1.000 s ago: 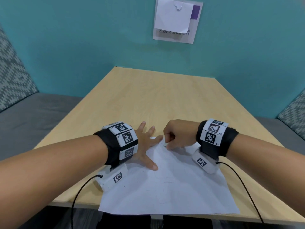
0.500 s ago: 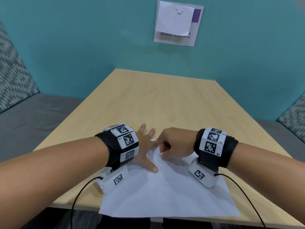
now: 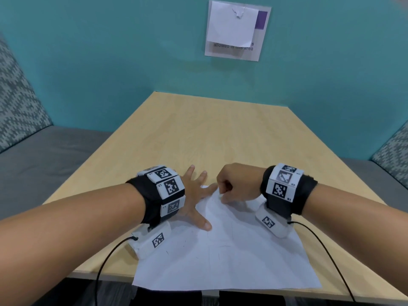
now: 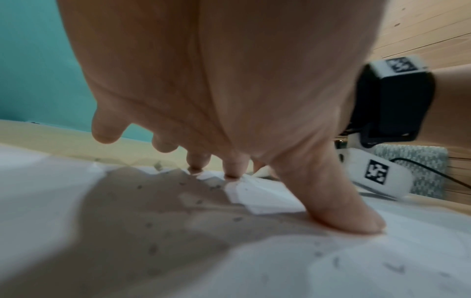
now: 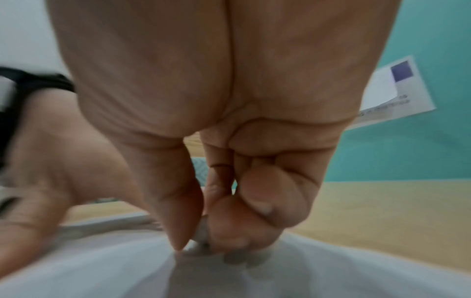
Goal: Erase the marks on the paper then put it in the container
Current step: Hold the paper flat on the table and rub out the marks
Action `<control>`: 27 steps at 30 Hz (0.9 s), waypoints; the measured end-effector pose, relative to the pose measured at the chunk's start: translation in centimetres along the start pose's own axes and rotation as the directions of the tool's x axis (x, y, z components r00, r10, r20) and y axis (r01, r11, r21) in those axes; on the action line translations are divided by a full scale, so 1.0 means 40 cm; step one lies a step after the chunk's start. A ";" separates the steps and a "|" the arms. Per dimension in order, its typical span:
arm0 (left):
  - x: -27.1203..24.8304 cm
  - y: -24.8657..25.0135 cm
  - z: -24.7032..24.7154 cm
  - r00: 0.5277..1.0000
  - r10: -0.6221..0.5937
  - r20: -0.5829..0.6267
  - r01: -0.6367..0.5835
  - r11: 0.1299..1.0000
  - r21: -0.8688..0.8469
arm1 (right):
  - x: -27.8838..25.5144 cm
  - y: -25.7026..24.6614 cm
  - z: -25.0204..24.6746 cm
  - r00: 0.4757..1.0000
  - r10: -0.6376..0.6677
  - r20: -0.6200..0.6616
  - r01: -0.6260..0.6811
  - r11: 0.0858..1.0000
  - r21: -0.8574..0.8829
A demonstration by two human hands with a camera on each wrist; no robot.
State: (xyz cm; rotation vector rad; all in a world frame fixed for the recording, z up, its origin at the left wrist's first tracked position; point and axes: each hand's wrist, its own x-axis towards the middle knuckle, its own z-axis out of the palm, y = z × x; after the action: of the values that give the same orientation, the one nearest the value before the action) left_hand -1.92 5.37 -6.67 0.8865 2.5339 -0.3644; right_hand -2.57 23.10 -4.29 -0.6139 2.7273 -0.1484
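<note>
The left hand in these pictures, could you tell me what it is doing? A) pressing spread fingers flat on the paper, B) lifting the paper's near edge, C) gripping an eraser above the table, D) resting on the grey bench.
A: the left hand lies with straight, spread fingers pressing on the paper, near its far corner.

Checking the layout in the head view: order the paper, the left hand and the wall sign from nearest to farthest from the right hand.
1. Paper, directly under the right hand.
2. Left hand, just to its left, pressing the paper.
3. Wall sign, on the teal wall beyond the table.
</note>
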 end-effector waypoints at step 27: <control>0.033 0.037 -0.012 0.999 0.018 -0.028 -0.019 0.999 -0.030 | -0.008 0.029 -0.003 0.999 0.034 0.018 -0.034 0.999 0.038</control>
State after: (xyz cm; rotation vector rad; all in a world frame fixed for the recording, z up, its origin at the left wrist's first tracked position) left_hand -2.05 7.37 -7.03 0.9096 2.5481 -0.3091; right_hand -2.81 24.27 -4.30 -0.5551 2.7094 -0.1859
